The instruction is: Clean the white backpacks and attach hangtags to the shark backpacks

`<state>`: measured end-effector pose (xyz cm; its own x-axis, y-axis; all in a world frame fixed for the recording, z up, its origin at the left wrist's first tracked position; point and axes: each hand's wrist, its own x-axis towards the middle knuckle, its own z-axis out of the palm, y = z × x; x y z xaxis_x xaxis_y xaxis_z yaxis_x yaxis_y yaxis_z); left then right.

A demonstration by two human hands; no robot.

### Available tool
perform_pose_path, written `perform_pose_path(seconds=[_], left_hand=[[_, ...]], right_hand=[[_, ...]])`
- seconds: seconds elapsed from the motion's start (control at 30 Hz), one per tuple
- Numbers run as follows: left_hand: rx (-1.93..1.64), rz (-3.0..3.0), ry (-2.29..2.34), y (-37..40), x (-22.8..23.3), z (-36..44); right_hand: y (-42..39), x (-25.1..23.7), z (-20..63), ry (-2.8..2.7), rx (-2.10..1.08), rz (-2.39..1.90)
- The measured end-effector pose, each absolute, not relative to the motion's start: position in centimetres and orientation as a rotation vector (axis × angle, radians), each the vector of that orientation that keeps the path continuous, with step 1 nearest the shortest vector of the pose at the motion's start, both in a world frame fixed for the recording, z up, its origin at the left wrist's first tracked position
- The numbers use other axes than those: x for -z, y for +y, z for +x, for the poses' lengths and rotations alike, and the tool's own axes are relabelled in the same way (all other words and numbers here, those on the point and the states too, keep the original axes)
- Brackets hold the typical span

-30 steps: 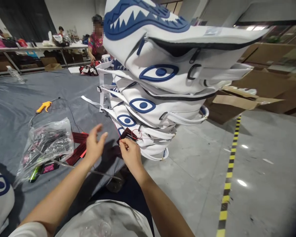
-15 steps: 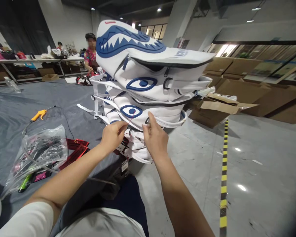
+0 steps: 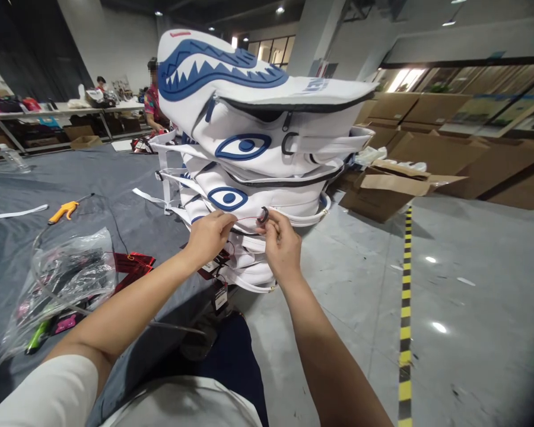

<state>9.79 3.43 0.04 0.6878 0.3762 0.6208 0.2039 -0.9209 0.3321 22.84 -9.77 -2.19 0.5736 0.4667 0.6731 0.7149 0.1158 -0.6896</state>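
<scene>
Item: thin red tag string (image 3: 244, 219) — light, limp, easily dropped — stretched between your left hand (image 3: 208, 235) and right hand (image 3: 281, 246), both grips pinched on it, at the dark ring (image 3: 263, 214) of the white shark-face bag (image 3: 249, 204) mid-stack; hold near its ends.

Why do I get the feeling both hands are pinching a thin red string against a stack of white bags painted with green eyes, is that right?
Nearly. The head view shows the left hand and right hand pinching the red string at the stack of white bags, but the painted eyes are blue, not green.
</scene>
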Motion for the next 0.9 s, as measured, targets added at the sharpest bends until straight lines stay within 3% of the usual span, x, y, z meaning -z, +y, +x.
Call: perform_pose_path(seconds=[0.27,0.43,0.6,0.9], left_hand=[[-0.688,2.423,0.202,3.0,-2.4,11.6],[-0.284,1.992,-0.078,4.8,-2.5,9.7],[-0.449,1.899,-0.118,5.5,-1.1,7.8],[-0.647,2.035,-0.114,3.6,-0.5,7.7]], right_hand=[[-11.0,0.2,22.6,-0.976,0.507,-1.938],[-11.5,-0.4,22.4,-0.853,0.53,-1.632],[-10.3,-1.2,21.8,-0.742,0.187,-1.347],[-8.9,-1.8,21.9,-0.619,0.161,-1.026]])
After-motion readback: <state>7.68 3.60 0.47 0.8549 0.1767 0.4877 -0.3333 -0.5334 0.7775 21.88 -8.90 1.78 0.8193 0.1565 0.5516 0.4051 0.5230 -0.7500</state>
